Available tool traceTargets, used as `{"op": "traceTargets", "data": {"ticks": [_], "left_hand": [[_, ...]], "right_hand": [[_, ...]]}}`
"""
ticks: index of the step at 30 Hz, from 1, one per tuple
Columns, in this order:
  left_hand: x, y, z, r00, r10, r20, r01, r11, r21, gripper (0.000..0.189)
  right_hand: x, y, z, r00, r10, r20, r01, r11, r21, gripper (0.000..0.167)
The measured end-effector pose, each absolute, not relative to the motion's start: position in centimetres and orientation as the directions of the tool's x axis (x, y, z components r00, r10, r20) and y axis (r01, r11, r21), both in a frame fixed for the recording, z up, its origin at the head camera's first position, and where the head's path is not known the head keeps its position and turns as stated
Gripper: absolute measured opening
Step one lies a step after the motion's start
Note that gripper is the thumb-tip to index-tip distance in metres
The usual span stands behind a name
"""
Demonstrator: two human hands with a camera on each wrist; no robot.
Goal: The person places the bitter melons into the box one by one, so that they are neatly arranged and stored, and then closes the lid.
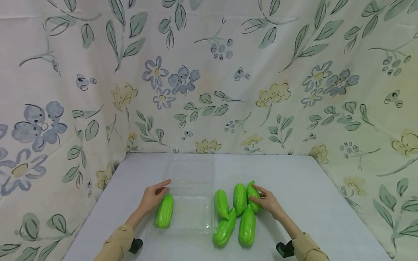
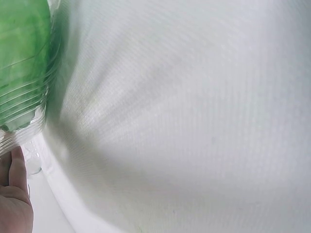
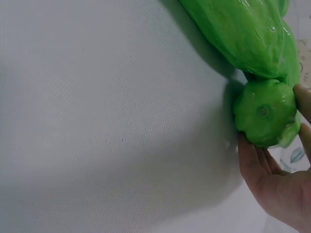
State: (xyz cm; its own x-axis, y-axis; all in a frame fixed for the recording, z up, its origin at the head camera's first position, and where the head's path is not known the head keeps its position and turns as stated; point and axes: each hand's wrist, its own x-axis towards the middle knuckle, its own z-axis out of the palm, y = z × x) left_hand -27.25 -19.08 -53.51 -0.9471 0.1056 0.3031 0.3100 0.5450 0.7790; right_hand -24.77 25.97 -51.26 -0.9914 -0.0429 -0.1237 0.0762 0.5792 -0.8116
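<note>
My right hand (image 1: 268, 201) grips a glossy green squash (image 1: 253, 195) at the back right of a cluster. In the right wrist view, fingers and thumb sit on both sides of that squash's ribbed round end (image 3: 265, 112). On the left, a clear plastic clamshell box (image 1: 192, 214) lies with its lid (image 1: 189, 170) folded back. One green squash (image 1: 165, 211) rests along the box's left side. At the box's left edge, near that squash's tip, is my left hand (image 1: 152, 195), its fingers fairly straight. The left wrist view shows its fingertips touching the ridged clear wall (image 2: 24, 109).
Several more green squashes, such as the front one (image 1: 247, 227), lie touching on the white table (image 1: 303, 188), right of the box. A floral cloth (image 1: 209, 79) hangs behind and at both sides. Dark wrist cameras are strapped near both sleeves.
</note>
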Motion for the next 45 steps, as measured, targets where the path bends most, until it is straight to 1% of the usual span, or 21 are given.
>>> {"op": "traceTargets", "data": {"ticks": [8,18,27,31,38,45], "left_hand": [[-27.17,-19.07,-53.53,-0.949,0.097,0.301,0.304,0.546,0.781,0.034],[-27.11,-19.17,-53.51,-0.952,0.106,0.286,0.298,0.522,0.799,0.035],[-27.18,-19.14,-53.56,-0.947,0.106,0.302,0.312,0.525,0.792,0.035],[-27.19,-19.23,-53.54,-0.947,0.109,0.302,0.312,0.535,0.785,0.035],[-27.14,-19.18,-53.43,-0.96,0.089,0.265,0.269,0.552,0.79,0.035],[-27.2,-19.07,-53.48,-0.956,0.093,0.279,0.282,0.553,0.784,0.035]], "right_hand": [[-24.83,25.89,-51.43,-0.99,-0.016,-0.138,0.103,0.586,-0.803,0.061],[-24.62,25.84,-51.11,-0.988,-0.015,-0.151,0.114,0.584,-0.803,0.061],[-24.57,25.79,-51.03,-0.989,-0.012,-0.149,0.114,0.584,-0.803,0.062],[-24.62,25.65,-51.03,-0.988,-0.005,-0.157,0.126,0.575,-0.808,0.062],[-24.59,25.85,-51.59,-0.989,0.006,-0.146,0.126,0.54,-0.832,0.063],[-24.4,26.23,-51.99,-0.991,0.02,-0.134,0.126,0.511,-0.851,0.064]]}}
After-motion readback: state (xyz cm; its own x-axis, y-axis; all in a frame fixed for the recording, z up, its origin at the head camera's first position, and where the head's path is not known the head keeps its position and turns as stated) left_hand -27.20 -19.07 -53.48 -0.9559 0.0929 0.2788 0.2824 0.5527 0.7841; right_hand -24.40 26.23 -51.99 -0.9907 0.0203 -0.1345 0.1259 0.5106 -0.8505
